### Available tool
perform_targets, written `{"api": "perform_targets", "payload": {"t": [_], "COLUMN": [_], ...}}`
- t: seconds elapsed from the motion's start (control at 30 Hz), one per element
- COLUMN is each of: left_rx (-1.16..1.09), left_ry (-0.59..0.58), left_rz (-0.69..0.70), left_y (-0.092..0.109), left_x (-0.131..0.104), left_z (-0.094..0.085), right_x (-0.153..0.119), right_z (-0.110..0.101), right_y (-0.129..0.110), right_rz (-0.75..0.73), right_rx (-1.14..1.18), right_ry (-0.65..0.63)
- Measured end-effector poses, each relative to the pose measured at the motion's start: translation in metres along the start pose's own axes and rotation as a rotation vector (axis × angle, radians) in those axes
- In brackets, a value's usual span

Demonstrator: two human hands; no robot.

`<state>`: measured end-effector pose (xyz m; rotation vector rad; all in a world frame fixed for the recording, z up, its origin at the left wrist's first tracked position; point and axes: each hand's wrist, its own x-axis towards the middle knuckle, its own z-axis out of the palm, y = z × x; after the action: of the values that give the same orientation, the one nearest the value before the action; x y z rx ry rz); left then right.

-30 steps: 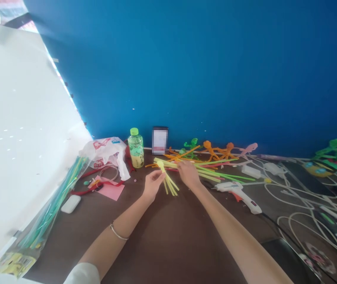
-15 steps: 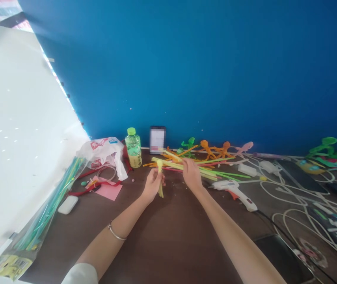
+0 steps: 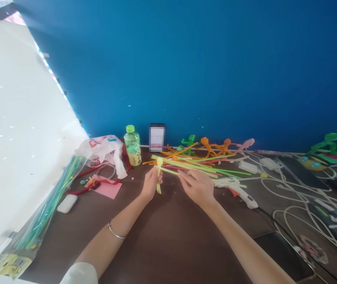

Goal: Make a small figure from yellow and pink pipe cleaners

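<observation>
My left hand (image 3: 150,183) is closed round a small yellow pipe-cleaner figure (image 3: 159,161), its rounded top above the fingers and its ends hanging below. Between the thumb and fingers of my right hand (image 3: 198,187) is a yellow pipe cleaner (image 3: 170,171). That strand stretches leftward to the figure; whether it is joined there I cannot tell. Just behind both hands lies a loose pile of yellow, green, orange and red pipe cleaners (image 3: 186,160).
A glue gun (image 3: 243,193) lies beside my right wrist among white cables (image 3: 286,185). Finished-looking orange figures (image 3: 205,144) line the wall. A green-capped bottle (image 3: 133,148), a phone (image 3: 157,138), a plastic bag (image 3: 103,148) and a pack of pipe cleaners (image 3: 51,201) stand or lie leftward.
My right hand has come down from the pile and moved slightly right, drawing a yellow pipe cleaner level with the figure. My left hand has stayed nearly in place, still holding the figure.
</observation>
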<state>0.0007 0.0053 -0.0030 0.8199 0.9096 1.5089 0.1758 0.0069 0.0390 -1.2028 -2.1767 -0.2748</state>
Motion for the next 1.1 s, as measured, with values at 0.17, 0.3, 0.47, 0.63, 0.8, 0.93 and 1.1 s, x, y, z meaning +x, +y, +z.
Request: {"api": "perform_targets", "payload": {"t": [0.17, 0.3, 0.47, 0.63, 0.8, 0.93, 1.1], "left_rx": [-0.112, -0.138, -0.196, -0.277, -0.380, -0.488, -0.589], "left_ry": [-0.041, -0.017, 0.011, 0.004, -0.049, -0.117, -0.127], "left_rz": [-0.013, -0.030, -0.078, -0.153, -0.265, -0.381, -0.530], "left_y": [0.005, 0.006, 0.005, 0.007, 0.009, 0.009, 0.011], "left_x": [-0.002, -0.001, -0.002, -0.003, -0.003, -0.003, -0.005], "left_z": [0.000, 0.000, 0.001, 0.000, 0.000, -0.001, -0.001], "right_x": [-0.005, -0.004, 0.005, 0.013, 0.015, 0.015, 0.016], "right_z": [-0.006, -0.006, -0.003, 0.000, 0.000, -0.002, -0.006], "right_y": [0.003, -0.004, -0.024, -0.035, -0.031, -0.028, -0.025], "right_rz": [-0.025, 0.035, 0.128, 0.177, 0.187, 0.205, 0.177], "right_rx": [-0.007, 0.107, 0.325, 0.329, 0.307, 0.319, 0.324], "right_ry": [-0.030, -0.062, -0.184, -0.253, -0.215, -0.228, -0.243]}}
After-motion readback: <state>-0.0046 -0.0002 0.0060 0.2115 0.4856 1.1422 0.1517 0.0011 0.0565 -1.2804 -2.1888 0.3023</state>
